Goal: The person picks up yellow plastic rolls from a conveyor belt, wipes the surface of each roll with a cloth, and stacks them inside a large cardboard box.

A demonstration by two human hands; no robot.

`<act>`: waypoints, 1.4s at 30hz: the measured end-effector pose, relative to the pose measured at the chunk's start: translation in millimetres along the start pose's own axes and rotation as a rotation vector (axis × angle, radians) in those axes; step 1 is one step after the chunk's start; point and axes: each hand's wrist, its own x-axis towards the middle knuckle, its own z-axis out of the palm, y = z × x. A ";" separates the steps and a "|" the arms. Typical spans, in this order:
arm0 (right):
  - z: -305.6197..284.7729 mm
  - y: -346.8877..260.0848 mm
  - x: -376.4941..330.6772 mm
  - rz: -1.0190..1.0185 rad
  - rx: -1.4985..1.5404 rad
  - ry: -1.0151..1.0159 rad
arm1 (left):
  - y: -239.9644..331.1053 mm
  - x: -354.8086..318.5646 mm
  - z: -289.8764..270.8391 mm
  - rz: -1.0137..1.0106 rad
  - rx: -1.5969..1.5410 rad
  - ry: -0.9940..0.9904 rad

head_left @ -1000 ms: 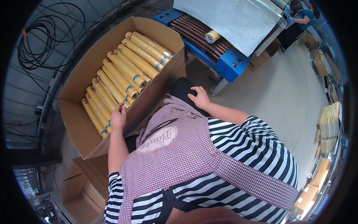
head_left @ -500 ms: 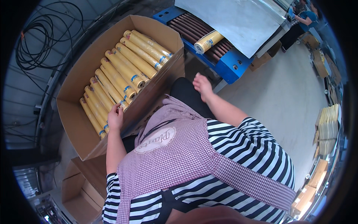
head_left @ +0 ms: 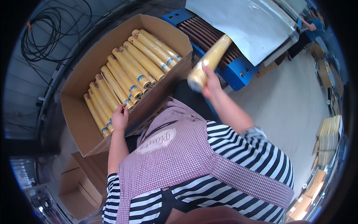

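I have a yellow wrapped roll [head_left: 209, 61] gripped in my right hand [head_left: 211, 81], lifted clear above the blue roller conveyor [head_left: 238, 71] and just right of the cardboard box [head_left: 80, 128]. My left hand [head_left: 120, 116] rests loosely open on the ends of the packed rolls [head_left: 128, 76] at the box's near edge. The box already looks nearly full, rows stacked across it, so I judge only a few rolls are left to pack.

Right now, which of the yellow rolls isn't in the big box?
The yellow wrapped roll in the person's right hand, held up in front of the blue roller conveyor. All the other rolls lie side by side inside the cardboard box.
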 end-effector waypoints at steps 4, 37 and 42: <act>-37.0 -30.0 -116.2 0.274 -0.065 -0.581 | -8.4 9.5 5.1 0.020 -0.164 -0.070; -82.8 -10.5 -151.4 0.540 -0.323 -0.232 | 67.7 11.6 -104.4 -0.018 -1.587 0.396; -6.5 -8.2 -138.1 0.492 -0.452 -0.440 | 93.1 26.2 -44.6 -0.109 -1.878 0.092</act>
